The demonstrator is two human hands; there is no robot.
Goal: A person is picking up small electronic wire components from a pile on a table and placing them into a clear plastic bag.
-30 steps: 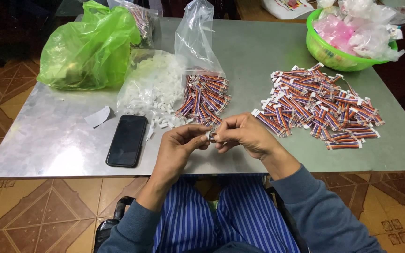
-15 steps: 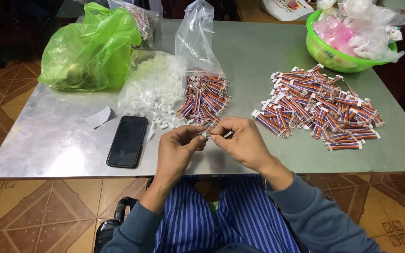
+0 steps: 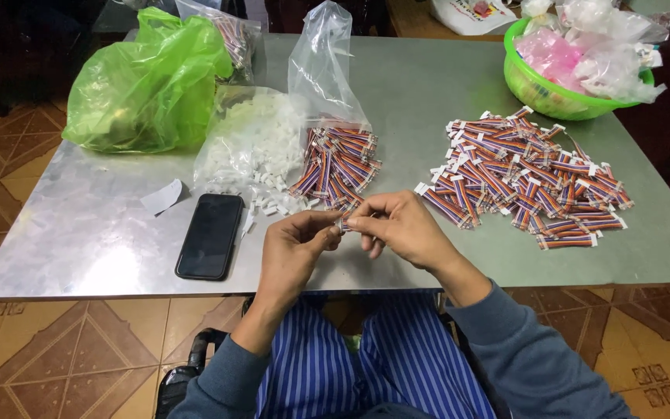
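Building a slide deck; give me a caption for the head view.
Both hands pinch a small wire piece above a metal table beside a phone.

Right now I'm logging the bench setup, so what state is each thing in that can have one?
Black smartphone: screen dark, lying flat.
Clear plastic bag of striped ribbon cables: open, mouth upright.
Green plastic bag: bunched closed.
Green plastic basket: heaped full of bags.
Left hand: pinching a small white connector.
Right hand: pinching the same connector.

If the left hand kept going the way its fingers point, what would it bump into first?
Probably the right hand: the left hand points right at it, with the tiny white connector pinched between them.
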